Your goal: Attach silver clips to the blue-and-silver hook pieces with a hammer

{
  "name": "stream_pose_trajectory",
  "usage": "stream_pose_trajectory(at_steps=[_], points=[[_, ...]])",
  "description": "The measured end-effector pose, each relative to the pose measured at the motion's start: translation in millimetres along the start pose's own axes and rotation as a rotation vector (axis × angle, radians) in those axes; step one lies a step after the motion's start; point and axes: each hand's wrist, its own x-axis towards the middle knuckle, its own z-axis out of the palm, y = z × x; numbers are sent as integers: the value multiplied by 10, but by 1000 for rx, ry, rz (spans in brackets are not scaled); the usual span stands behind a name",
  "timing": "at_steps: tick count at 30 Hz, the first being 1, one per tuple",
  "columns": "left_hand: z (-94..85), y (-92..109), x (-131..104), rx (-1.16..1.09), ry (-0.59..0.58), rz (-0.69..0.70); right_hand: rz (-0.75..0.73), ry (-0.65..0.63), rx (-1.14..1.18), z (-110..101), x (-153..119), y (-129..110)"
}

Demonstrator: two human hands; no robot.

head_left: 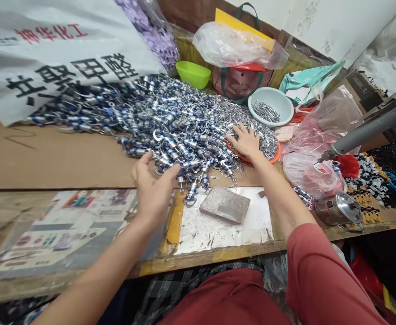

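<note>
A large heap of small blue-and-silver metal assemblies (164,115) with curved clips covers the back of the bench. My left hand (154,185) is at the heap's front edge, thumb and fingers apart, with nothing visible between them. My right hand (245,142) lies spread over small silver metal pieces (232,113) in an orange tray (275,155). Whether its fingertips touch the pieces or the heap's right edge, I cannot tell. Between my arms, a grey rectangular block (225,205) rests on a stained white sheet (198,239).
Behind the tray stands a pale blue bowl (287,113) of silver pins. A green bowl (194,74) is at the back. To the right, a grey power screwdriver (363,133) hangs above plastic bags, near a lidded metal cup (336,210). A white printed sack (66,40) overhangs the heap.
</note>
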Motion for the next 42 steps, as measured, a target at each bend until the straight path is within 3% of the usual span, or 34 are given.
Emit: stream_pose_trajectory(at_steps=[1,3,7,12,18,23,28,33,38,40,42], points=[[-75,55,-92,-63,26,-139,9,-8,-5,5,28,10],[-195,137,-249,-115,7,-202,22,13,-19,6,34,46],[-249,108,-423,-74,-85,-51,86,25,6,-8,-93,145],[-95,-21,-497,66,-167,181,125,46,44,-39,-305,227],[6,42,-488,275,-244,188,26,211,130,16,-487,154],[21,37,-451,417,-199,221,-85,315,195,105,-586,94],[20,31,-469,485,-222,269,-128,293,207,120,-616,40],[-36,-5,-545,443,-105,285,-46,217,259,73,-590,-11],[-111,-74,-553,434,-106,283,76,381,267,-48,-597,-62],[-192,-89,-548,400,-54,281,67,423,365,-72,-631,-61],[-310,-89,-554,335,38,298,81,359,570,-68,-702,-37]])
